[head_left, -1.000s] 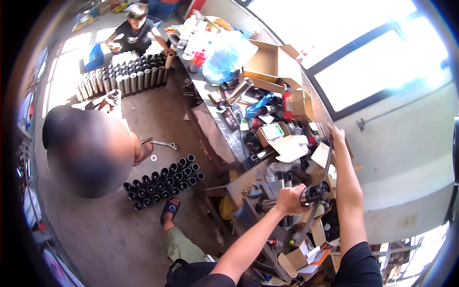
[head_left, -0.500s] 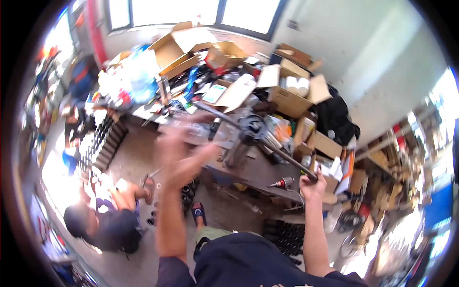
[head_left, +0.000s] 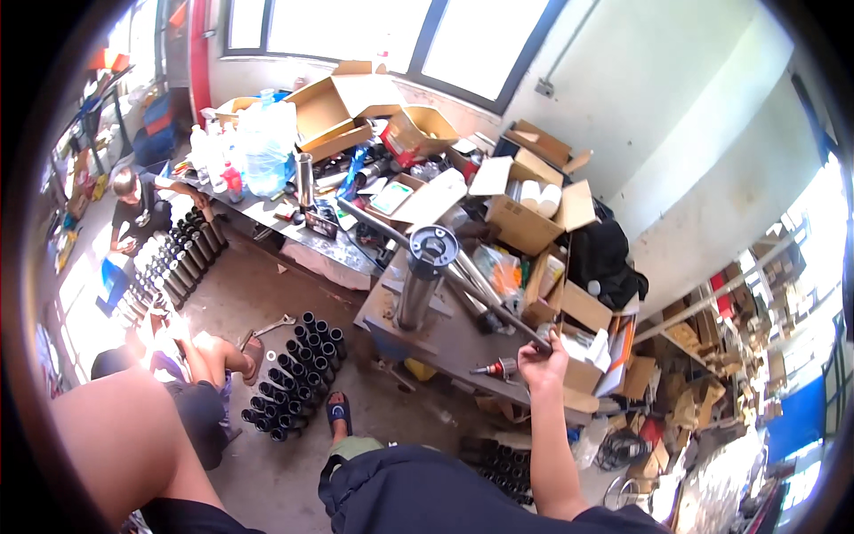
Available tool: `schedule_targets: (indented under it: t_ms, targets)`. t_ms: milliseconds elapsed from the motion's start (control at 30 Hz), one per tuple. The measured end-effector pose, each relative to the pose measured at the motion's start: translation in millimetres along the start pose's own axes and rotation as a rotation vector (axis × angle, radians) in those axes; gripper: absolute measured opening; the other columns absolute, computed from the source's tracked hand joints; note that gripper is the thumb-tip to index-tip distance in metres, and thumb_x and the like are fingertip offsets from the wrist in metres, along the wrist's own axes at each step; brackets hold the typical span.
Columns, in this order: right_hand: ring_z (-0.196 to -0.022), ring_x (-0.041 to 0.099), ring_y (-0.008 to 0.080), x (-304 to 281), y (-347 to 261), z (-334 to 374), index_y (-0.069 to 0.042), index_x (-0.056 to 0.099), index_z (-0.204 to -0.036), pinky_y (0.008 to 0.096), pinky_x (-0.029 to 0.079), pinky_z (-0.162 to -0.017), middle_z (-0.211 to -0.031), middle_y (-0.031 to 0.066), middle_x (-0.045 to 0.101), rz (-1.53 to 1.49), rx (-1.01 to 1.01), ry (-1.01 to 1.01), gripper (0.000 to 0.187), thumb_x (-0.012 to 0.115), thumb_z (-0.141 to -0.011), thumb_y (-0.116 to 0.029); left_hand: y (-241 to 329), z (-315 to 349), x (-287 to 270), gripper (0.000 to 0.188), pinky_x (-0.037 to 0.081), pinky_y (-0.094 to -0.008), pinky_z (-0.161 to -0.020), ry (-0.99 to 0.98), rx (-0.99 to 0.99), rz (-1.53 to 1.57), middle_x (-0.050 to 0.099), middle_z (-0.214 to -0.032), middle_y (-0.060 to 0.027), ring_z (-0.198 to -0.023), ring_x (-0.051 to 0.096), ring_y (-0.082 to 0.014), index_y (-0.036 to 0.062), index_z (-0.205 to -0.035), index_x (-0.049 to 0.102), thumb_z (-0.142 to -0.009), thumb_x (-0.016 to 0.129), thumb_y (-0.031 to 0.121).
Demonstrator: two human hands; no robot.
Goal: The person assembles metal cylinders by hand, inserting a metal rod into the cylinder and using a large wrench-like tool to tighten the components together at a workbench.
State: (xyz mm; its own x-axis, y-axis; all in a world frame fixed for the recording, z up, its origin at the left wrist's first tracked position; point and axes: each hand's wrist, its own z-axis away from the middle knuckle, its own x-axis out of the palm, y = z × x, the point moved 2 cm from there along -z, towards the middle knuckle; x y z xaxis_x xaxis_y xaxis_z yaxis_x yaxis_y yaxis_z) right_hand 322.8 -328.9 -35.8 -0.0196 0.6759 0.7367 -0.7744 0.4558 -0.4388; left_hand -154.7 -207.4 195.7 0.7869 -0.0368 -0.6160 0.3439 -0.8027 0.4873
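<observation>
While the right hand (head_left: 544, 360) grips the long bar (head_left: 374, 222) by one end | left hand out of sight | metal tube (head_left: 415, 298) stands on bench (head_left: 454, 347), round cap (head_left: 433, 245) on top | can't tell if it's finished

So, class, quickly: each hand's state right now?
Left hand: out of view, cannot tell.
Right hand: closed on the end of a long dark metal bar.
</observation>
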Motion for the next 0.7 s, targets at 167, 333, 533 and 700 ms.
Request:
schedule_targets:
  t_ms: [167, 333, 533, 700]
  targets:
    - [-0.057, 0.05, 0.0105, 10.4, 5.0, 7.0, -0.022, 0.069, -0.095, 0.0284, 0.04, -0.053, -0.068, -0.0084, 0.059, 0.015, -0.018, -0.015, 0.01, 0.06, -0.097, -0.022, 6.7, 4.4, 11.8, 0.062, 0.052, -0.032, -0.091, 0.001, -0.002, 0.024, 0.065, -0.112, -0.0108, -0.105, 0.063, -0.0199, 0.0013, -0.129, 0.058, -0.073, 0.08, 0.016]
    - [-0.055, 0.052, 0.0133, 17.1, 4.8, 6.2, -0.016, 0.065, -0.086, 0.0313, 0.04, -0.05, -0.065, -0.0033, 0.058, 0.032, -0.08, 0.013, 0.011, 0.063, -0.095, -0.022, 8.8, 9.9, 41.3, 0.062, 0.051, -0.0317, -0.09, 0.023, -0.037, 0.083, 0.065, -0.111, -0.0103, -0.104, 0.062, -0.0194, 0.0014, -0.13, 0.057, -0.074, 0.079, 0.016]
    - [-0.052, 0.052, 0.0129, 36.3, 12.3, 36.0, -0.02, 0.065, -0.087, 0.0319, 0.042, -0.047, -0.064, -0.0043, 0.059, 0.11, -0.039, 0.072, 0.009, 0.062, -0.095, -0.022, 13.0, -11.5, 30.9, 0.062, 0.051, -0.0313, -0.09, -0.069, 0.025, 0.059, 0.064, -0.11, -0.0097, -0.102, 0.062, -0.0189, 0.0016, -0.131, 0.055, -0.074, 0.079, 0.015]
    - [-0.056, 0.051, 0.0119, 32.4, 20.6, 10.3, -0.018, 0.065, -0.089, 0.0293, 0.038, -0.049, -0.065, -0.0047, 0.06, 0.031, -0.065, -0.016, 0.006, 0.063, -0.094, -0.017, 13.8, -6.4, 9.9, 0.063, 0.051, -0.0309, -0.089, -0.06, 0.034, 0.017, 0.063, -0.109, -0.0091, -0.101, 0.061, -0.0184, 0.0018, -0.131, 0.054, -0.075, 0.078, 0.014]
